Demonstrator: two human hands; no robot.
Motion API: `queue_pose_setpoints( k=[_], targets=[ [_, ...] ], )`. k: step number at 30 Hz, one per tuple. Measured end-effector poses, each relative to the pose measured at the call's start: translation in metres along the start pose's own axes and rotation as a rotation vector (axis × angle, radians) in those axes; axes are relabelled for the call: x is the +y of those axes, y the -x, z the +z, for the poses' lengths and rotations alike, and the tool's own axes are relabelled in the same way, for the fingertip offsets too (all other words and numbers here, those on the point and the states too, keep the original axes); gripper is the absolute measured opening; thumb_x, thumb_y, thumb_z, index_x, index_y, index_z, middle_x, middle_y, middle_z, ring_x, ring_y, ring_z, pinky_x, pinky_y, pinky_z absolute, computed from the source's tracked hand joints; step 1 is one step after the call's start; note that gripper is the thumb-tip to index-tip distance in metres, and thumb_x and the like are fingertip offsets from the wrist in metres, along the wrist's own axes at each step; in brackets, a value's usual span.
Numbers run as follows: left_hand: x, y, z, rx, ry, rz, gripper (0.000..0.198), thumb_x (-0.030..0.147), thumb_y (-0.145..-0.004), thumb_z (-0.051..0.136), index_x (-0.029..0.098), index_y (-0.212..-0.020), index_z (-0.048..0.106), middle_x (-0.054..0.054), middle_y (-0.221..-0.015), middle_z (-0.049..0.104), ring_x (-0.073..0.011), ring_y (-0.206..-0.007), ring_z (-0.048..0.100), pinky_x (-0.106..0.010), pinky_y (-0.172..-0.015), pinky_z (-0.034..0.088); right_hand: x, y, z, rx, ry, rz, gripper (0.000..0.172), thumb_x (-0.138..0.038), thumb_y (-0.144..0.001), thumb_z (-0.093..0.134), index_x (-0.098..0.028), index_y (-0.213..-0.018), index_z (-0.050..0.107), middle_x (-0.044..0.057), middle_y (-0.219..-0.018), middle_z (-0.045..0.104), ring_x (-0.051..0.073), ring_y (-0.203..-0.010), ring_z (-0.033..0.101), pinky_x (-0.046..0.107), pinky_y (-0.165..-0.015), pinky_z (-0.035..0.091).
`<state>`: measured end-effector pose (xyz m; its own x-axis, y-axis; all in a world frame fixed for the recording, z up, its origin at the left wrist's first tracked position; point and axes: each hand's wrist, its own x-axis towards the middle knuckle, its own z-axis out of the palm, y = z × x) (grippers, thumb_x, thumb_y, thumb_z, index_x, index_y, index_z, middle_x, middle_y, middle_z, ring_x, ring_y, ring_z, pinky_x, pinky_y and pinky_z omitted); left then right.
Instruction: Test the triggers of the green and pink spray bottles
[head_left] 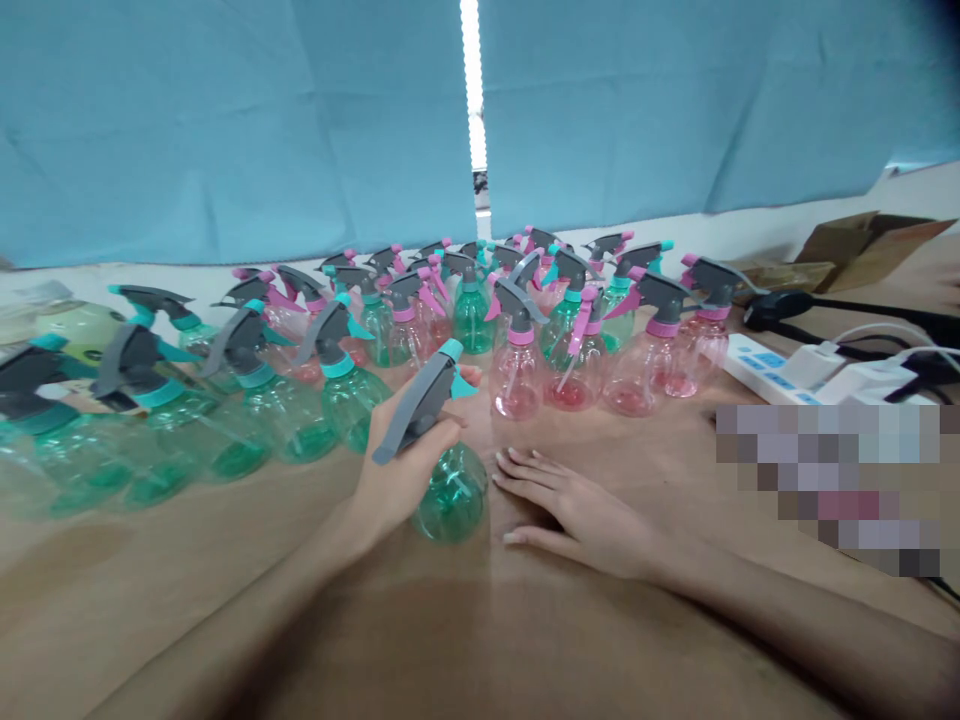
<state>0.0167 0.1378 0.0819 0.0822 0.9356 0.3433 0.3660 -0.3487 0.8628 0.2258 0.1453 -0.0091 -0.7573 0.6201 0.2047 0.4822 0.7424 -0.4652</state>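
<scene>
The left hand (pixel 397 470) is wrapped around the neck of a green spray bottle (pixel 450 490). The bottle stands up tall on the brown table (pixel 480 640), right in front, with its nozzle pointing away. The right hand (pixel 585 515) lies flat and open just beside it, holding nothing.

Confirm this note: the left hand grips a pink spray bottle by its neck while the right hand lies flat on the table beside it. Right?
Not quite. In the head view the spray bottle in the left hand is green with a teal nozzle, not pink. The right hand does lie flat on the table beside it.
</scene>
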Motion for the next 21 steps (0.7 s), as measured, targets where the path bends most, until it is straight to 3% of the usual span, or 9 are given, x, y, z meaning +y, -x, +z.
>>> queue_pose_setpoints(
  k=[7, 14, 21],
  targets=[
    [0.0025, 0.0008, 0.0013, 0.004, 0.007, -0.009, 0.034, 0.021, -0.075, 0.055, 0.028, -0.107, 0.062, 0.007, -0.055, 0.038, -0.0130, -0.051, 0.037, -0.027, -0.062, 0.042, 0.0013, 0.0002, 0.0006, 0.021, -0.043, -0.006, 0.068, -0.057, -0.090, 0.047, -0.017, -0.144, 0.037, 0.010, -0.150, 0.034, 0.026, -0.141, 0.026, 0.048, -0.116, 0.023],
    [-0.0021, -0.0011, -0.0001, -0.006, 0.012, -0.035, 0.024, 0.023, -0.073, 0.055, 0.027, -0.096, 0.061, 0.006, -0.057, 0.036, -0.0129, -0.052, 0.034, -0.026, -0.053, 0.034, 0.0005, 0.0005, -0.0001, 0.008, -0.037, 0.003, 0.069, -0.058, -0.090, 0.047, -0.016, -0.144, 0.037, 0.010, -0.151, 0.033, 0.026, -0.141, 0.026, 0.047, -0.116, 0.022],
    [0.0019, -0.0003, -0.0028, -0.036, -0.001, 0.002, 0.022, 0.020, -0.073, 0.053, 0.027, -0.092, 0.062, 0.006, -0.062, 0.043, -0.0126, -0.054, 0.037, -0.026, -0.054, 0.032, -0.0002, 0.0004, -0.0004, -0.011, -0.028, 0.009, 0.070, -0.059, -0.091, 0.045, -0.016, -0.145, 0.035, 0.009, -0.152, 0.031, 0.025, -0.141, 0.024, 0.046, -0.116, 0.022]
  ],
)
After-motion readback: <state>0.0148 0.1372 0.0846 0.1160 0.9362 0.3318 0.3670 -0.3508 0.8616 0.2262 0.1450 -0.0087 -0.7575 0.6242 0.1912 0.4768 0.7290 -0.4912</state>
